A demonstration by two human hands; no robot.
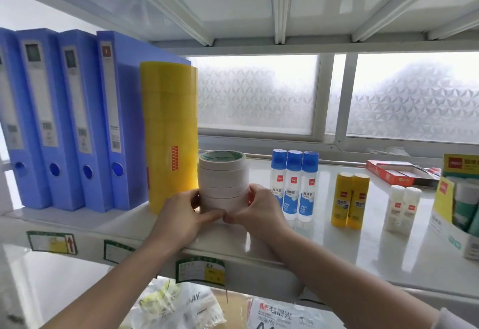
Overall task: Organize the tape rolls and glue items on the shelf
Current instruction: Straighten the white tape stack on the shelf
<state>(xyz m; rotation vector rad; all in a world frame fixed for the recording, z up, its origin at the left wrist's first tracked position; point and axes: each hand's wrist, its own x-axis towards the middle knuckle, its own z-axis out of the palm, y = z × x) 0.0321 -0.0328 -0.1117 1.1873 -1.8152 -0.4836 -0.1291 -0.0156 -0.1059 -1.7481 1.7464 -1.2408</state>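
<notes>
1. Gripping the white tape stack (222, 181) low on its sides, the left hand (181, 214) and right hand (259, 212) curl round it from either side, thumbs meeting at its base in front.
2. That stack stands upright on the shelf (311, 256), near the front edge.
3. Just to its left rises a taller yellow tape stack (169, 134), close beside it; whether the two touch I cannot tell.
4. Further left, four blue folders (77, 121) stand upright in a row.
5. Right of the white stack, just behind the right hand, stand three blue-capped glue bottles (294, 186).
6. Two yellow glue sticks (350, 200) come next, then two small white glue sticks (401, 208).
7. A red box (394, 173) lies at the back right, and a green and yellow carton (456, 199) sits at the right edge.
</notes>
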